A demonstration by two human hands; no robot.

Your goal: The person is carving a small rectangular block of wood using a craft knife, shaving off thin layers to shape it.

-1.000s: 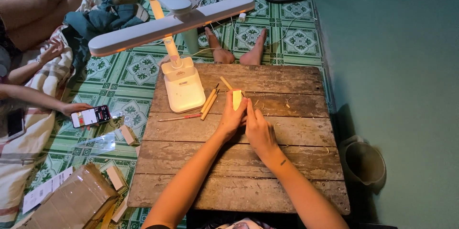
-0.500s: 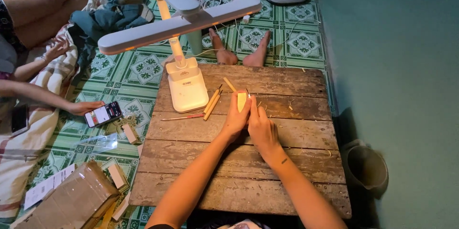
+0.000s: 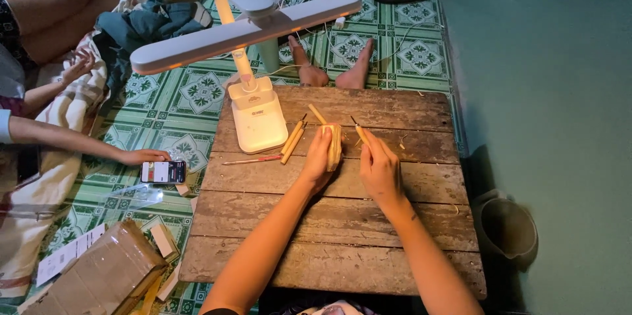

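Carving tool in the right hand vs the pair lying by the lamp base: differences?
The wooden-handled tool in the right hand is gripped, raised beside the pale wood block; the two wooden-handled tools lie untouched on the plank table. It leans up-left; they lean up-right, beside the white lamp base. All share tan handles.

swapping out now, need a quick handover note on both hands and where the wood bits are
Left hand grips a pale wood block, held on edge over the plank table.
Right hand holds a thin wooden-handled tool, its tip beside the block.
Two more wooden-handled tools and a thin red stick lie by the white desk lamp's base.
Done: a few shavings lie on the table.
Left: the block looks mostly uncut; shaping detail is too small to tell.
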